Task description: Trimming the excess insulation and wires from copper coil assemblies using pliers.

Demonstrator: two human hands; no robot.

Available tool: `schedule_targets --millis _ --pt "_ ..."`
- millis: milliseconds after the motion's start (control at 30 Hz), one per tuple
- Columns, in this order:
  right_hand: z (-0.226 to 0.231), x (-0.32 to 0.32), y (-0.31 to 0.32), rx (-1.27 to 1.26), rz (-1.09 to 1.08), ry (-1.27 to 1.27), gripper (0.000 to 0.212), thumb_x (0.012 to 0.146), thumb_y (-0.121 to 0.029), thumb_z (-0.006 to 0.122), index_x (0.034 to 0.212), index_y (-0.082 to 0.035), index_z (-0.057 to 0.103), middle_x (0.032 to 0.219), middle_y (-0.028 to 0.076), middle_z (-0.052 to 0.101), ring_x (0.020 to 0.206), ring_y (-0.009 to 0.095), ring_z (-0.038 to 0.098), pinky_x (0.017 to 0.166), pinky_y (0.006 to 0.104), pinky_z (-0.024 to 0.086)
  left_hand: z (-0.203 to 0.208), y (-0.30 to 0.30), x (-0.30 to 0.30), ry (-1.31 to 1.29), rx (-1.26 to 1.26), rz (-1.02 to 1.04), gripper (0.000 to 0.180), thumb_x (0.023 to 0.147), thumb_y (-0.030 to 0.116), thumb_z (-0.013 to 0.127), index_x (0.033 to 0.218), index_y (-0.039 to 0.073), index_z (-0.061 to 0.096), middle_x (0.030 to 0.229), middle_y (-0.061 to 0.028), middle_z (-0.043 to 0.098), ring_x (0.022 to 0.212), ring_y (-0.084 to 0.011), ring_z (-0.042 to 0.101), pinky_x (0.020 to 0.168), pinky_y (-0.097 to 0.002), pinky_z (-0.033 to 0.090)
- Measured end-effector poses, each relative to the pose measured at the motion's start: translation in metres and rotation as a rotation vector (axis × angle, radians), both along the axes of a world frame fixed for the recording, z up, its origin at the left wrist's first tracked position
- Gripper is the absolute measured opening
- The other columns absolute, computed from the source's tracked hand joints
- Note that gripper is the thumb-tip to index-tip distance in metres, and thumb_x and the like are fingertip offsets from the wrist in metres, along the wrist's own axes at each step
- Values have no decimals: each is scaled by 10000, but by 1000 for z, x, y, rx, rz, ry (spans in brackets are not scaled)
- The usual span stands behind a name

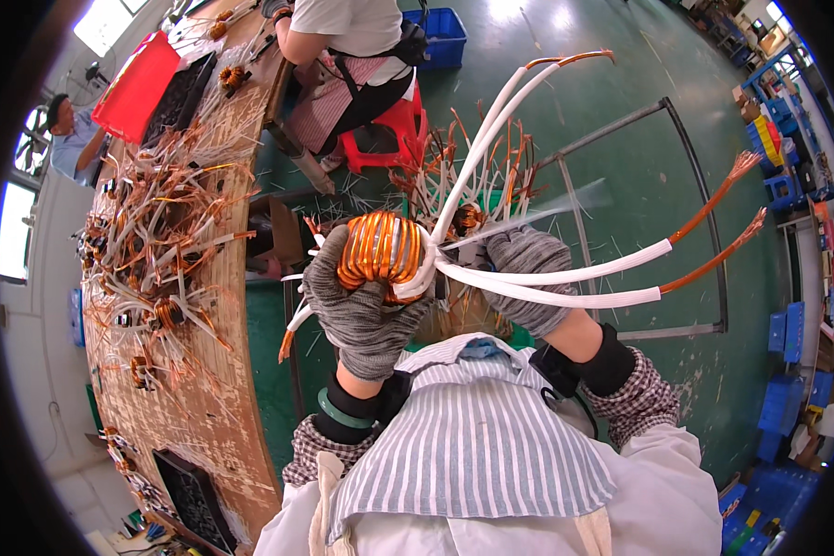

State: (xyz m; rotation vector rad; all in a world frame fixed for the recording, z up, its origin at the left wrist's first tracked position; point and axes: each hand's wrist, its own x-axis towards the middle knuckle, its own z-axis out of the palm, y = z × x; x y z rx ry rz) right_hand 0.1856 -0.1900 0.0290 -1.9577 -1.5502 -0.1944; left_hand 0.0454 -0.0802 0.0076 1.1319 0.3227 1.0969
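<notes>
A toroidal coil [383, 252] wound with thick copper wire sits in my gloved left hand [357, 310], whose fingers and thumb wrap around it. From its right side run several leads in white sleeving [565, 269], with bare copper at their frayed ends. Some point up and others stretch far to the right. My right hand [533, 269], in a grey glove too, is closed just right of the coil, behind the lower leads. What its fingers hold is hidden. A thin whitish strip [551, 208], smeared by motion, reaches from the coil's lead bundle over this hand.
A worn wooden table [236, 408] at left bears a heap of similar coils [157, 241] and a black tray [195, 500]. More leaded coils [473, 176] stand beyond my hands. A co-worker [343, 56] sits on a red stool [389, 134]; another person [72, 139] is far left. A metal frame [695, 185] stands right.
</notes>
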Motion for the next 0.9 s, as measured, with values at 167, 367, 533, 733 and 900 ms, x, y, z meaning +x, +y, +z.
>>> schedule_targets --millis 167,367,533,733,900 --pt "-25 7 -2 -14 -27 43 211 759 -297 601 757 -87 617 559 62 521 440 239 485 424 338 395 -12 9 -1 174 200 89 593 743 190 692 1211 50 356 1140 -94 463 1040 -213 503 918 -363 433" --pt "-40 6 -4 35 -94 -286 177 756 -245 607 725 -72 587 582 62 520 467 247 495 437 346 373 -11 9 4 11 -85 -50 569 752 137 672 1213 55 349 1160 -94 456 1051 -214 497 892 -342 461" --pt "-37 22 -17 -3 -214 152 225 761 -221 606 881 -33 575 741 145 586 684 313 581 592 386 468 -6 40 2 412 326 24 446 681 54 717 1087 14 537 1052 -57 495 986 -178 539 816 -288 499" --pt "-38 34 -48 -163 -373 282 284 810 -279 573 929 -21 582 787 146 613 709 301 605 629 362 482 -19 74 -11 22 -289 -301 412 874 259 453 1195 18 360 1212 -139 445 1044 -244 514 867 -376 474" --pt "-36 76 -72 -32 -498 334 301 844 -315 546 947 -35 585 811 134 627 715 275 614 656 353 484 -6 68 -7 -90 -759 -322 519 857 366 485 1253 60 347 1228 -138 427 1083 -263 478 927 -408 425"
